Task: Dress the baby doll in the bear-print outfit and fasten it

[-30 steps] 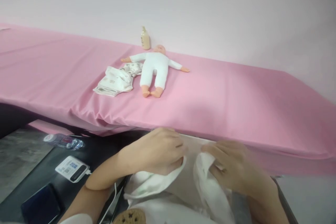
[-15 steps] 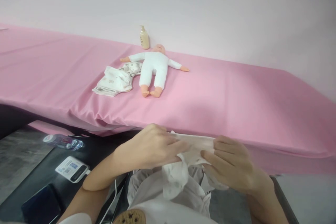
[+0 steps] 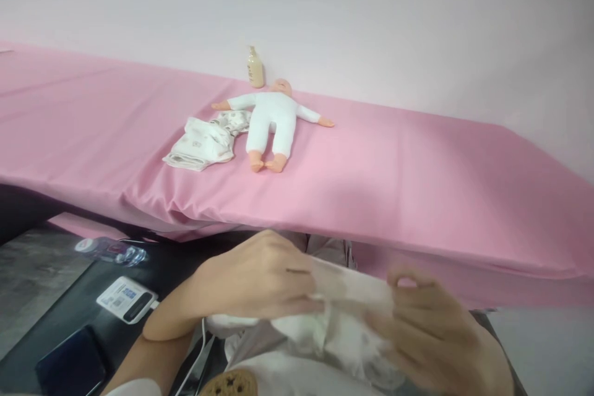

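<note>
Between my two hands, over my lap, stretches a thin white cloth garment (image 3: 348, 281) with a faint print; motion blurs it, and its exact kind is unclear. My left hand (image 3: 260, 275) is closed on its left end, fingers curled into the fabric. At the other end my right hand (image 3: 427, 322) grips the cloth, its fingers smeared by motion. Beyond them, a baby doll (image 3: 273, 120) in a white body suit lies on its back on the pink-covered table (image 3: 417, 185), arms spread. Folded printed baby clothes (image 3: 199, 145) lie beside the doll.
A pump bottle (image 3: 255, 68) stands behind the doll, near the pale wall. On a black seat (image 3: 153, 288) at lower left are a plastic water bottle (image 3: 111, 252), a white device (image 3: 127, 300) with a cable, and a dark phone (image 3: 72, 362).
Both hands have come lower and nearer to my body with the garment, the right one most. The cloth is held pulled out between them. The doll and folded clothes stay put.
</note>
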### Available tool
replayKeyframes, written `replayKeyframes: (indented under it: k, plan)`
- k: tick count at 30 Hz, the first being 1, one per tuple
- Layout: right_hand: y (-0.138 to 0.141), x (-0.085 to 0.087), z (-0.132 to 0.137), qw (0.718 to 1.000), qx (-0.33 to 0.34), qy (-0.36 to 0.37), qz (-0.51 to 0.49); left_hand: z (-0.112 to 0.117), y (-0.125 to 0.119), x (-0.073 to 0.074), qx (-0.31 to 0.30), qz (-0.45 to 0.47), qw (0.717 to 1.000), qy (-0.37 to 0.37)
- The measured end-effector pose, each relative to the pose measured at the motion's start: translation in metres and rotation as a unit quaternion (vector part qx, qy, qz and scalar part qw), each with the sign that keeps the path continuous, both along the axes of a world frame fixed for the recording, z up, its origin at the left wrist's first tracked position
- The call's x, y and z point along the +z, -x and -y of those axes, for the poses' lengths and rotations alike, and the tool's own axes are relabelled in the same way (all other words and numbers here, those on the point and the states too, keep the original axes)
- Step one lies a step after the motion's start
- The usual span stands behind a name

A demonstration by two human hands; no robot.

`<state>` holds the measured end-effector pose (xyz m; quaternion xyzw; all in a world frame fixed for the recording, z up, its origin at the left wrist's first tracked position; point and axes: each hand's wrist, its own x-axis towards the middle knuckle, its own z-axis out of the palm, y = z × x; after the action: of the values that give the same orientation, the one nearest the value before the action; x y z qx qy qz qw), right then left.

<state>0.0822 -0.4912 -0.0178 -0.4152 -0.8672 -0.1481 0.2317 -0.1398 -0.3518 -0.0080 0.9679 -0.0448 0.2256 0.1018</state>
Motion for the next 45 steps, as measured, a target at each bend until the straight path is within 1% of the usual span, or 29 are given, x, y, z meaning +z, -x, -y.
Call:
replayKeyframes:
  k: [1, 2, 4, 6, 9, 11, 13, 15, 17, 20, 23, 25, 26, 27, 28, 30, 31, 33, 34, 35, 36, 37, 38, 39, 40, 41, 43, 44, 45]
  plan:
    - [0.003, 0.0, -0.007, 0.999, -0.017, -0.029, 0.016, 0.001, -0.002, -0.003, 0.042, 0.013, 0.998, -0.04]
    - [0.005, 0.0, -0.014, 0.997, -0.038, -0.06, 0.032, 0.003, -0.005, -0.006, 0.068, 0.023, 0.995, -0.075]
    - [0.009, -0.002, -0.024, 0.99, -0.078, -0.109, 0.049, 0.005, -0.007, -0.01, 0.088, 0.031, 0.988, -0.121]
    - [0.01, -0.004, -0.029, 0.985, -0.099, -0.134, 0.045, 0.008, -0.008, -0.009, 0.096, 0.029, 0.985, -0.139]
    - [0.01, -0.006, -0.028, 0.981, -0.12, -0.15, 0.043, 0.011, -0.009, -0.005, 0.123, 0.037, 0.98, -0.152]
    - [0.011, -0.006, -0.027, 0.979, -0.121, -0.155, 0.048, 0.012, -0.011, -0.003, 0.152, 0.037, 0.974, -0.162]
    - [0.014, -0.007, -0.026, 0.981, -0.098, -0.161, 0.041, 0.014, -0.013, -0.005, 0.181, 0.027, 0.968, -0.175]
    - [0.018, -0.009, -0.025, 0.984, -0.076, -0.16, 0.025, 0.015, -0.015, -0.009, 0.192, 0.017, 0.965, -0.176]
    - [0.022, -0.012, -0.025, 0.984, -0.071, -0.163, -0.002, 0.016, -0.016, -0.015, 0.195, 0.027, 0.968, -0.153]
    - [0.025, -0.024, -0.027, 0.977, -0.089, -0.18, -0.078, 0.013, -0.019, -0.024, 0.178, 0.061, 0.978, -0.087]
    - [0.028, -0.042, -0.036, 0.975, -0.122, -0.143, -0.12, 0.006, -0.025, -0.037, 0.181, 0.037, 0.983, 0.001]
    - [0.032, -0.054, -0.041, 0.97, -0.16, -0.13, -0.127, 0.002, -0.031, -0.046, 0.204, -0.015, 0.973, 0.109]
    - [0.036, -0.059, -0.043, 0.963, -0.185, -0.137, -0.141, 0.002, -0.033, -0.051, 0.209, -0.035, 0.959, 0.188]
    - [0.04, -0.063, -0.044, 0.953, -0.208, -0.138, -0.171, 0.003, -0.036, -0.055, 0.205, -0.043, 0.938, 0.277]
    - [0.046, -0.066, -0.044, 0.944, -0.221, -0.123, -0.21, 0.005, -0.038, -0.059, 0.194, -0.037, 0.908, 0.369]
    - [0.058, -0.071, -0.042, 0.931, -0.214, -0.057, -0.289, 0.011, -0.04, -0.065, 0.168, 0.003, 0.833, 0.527]
    - [0.064, -0.072, -0.041, 0.927, -0.204, -0.024, -0.315, 0.015, -0.04, -0.068, 0.158, 0.028, 0.795, 0.584]
    - [0.07, -0.074, -0.04, 0.922, -0.203, 0.004, -0.329, 0.023, -0.04, -0.071, 0.149, 0.071, 0.736, 0.656]
    - [0.071, -0.075, -0.04, 0.921, -0.216, -0.003, -0.325, 0.027, -0.039, -0.073, 0.139, 0.09, 0.716, 0.678]
    - [0.069, -0.075, -0.04, 0.919, -0.23, -0.009, -0.321, 0.03, -0.037, -0.074, 0.12, 0.105, 0.704, 0.692]
    - [0.065, -0.075, -0.041, 0.918, -0.234, -0.007, -0.321, 0.033, -0.035, -0.075, 0.098, 0.116, 0.7, 0.698]
    - [0.06, -0.073, -0.041, 0.917, -0.225, 0.004, -0.329, 0.036, -0.033, -0.075, 0.075, 0.119, 0.705, 0.695]
    - [0.054, -0.07, -0.04, 0.917, -0.202, 0.025, -0.344, 0.039, -0.031, -0.075, 0.06, 0.116, 0.719, 0.683]
    - [0.047, -0.065, -0.038, 0.915, -0.171, 0.048, -0.362, 0.042, -0.028, -0.074, 0.059, 0.111, 0.74, 0.661]
    - [0.041, -0.06, -0.035, 0.912, -0.137, 0.068, -0.382, 0.043, -0.026, -0.073, 0.076, 0.112, 0.768, 0.626]
    - [0.036, -0.054, -0.032, 0.906, -0.108, 0.081, -0.402, 0.044, -0.024, -0.071, 0.108, 0.125, 0.799, 0.578]
    - [0.03, -0.044, -0.026, 0.892, -0.056, 0.089, -0.44, 0.043, -0.023, -0.066, 0.188, 0.168, 0.854, 0.455]
    - [0.029, -0.04, -0.023, 0.885, -0.026, 0.086, -0.457, 0.041, -0.023, -0.063, 0.213, 0.182, 0.872, 0.401]
    - [0.029, -0.037, -0.022, 0.877, 0.004, 0.081, -0.473, 0.039, -0.024, -0.061, 0.216, 0.181, 0.887, 0.365]
